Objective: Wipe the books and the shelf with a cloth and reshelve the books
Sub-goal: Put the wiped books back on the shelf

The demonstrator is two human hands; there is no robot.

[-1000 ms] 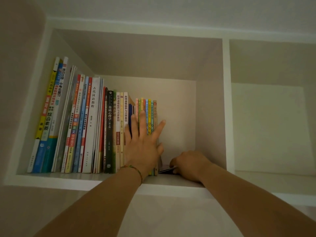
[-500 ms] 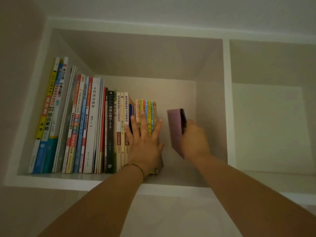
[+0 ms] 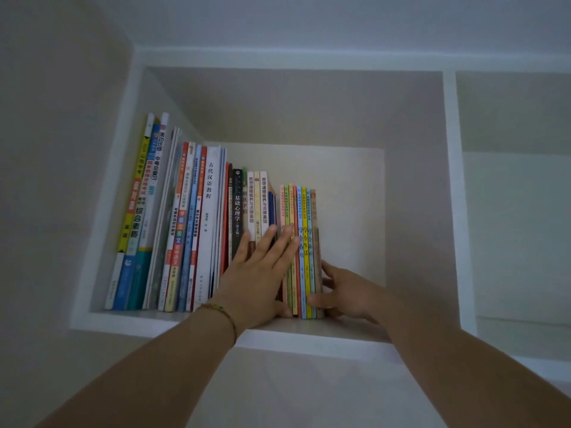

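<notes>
A row of books (image 3: 213, 230) stands upright in the left compartment of a white shelf (image 3: 309, 341), packed against the left wall and reaching a little past the middle of the compartment. Tall workbooks lean slightly at the far left, a black-spined book (image 3: 236, 211) stands near the middle, and a set of thin bright-spined books (image 3: 301, 242) closes the row on the right. The left hand (image 3: 258, 279) lies flat against the spines with its fingers straight and spread, pressing on the books just left of the thin set; a thin bracelet (image 3: 224, 315) circles its wrist. The right hand (image 3: 346, 293) is at the right end of the row, thumb across the front of the last spines and fingers along the outer cover of the end book, so it seems to grip the thin set from the side, though the dim light makes the exact hold hard to judge. The rest of the compartment floor to the right is bare board. A second compartment (image 3: 513, 211) opens beyond the divider on the right.
</notes>
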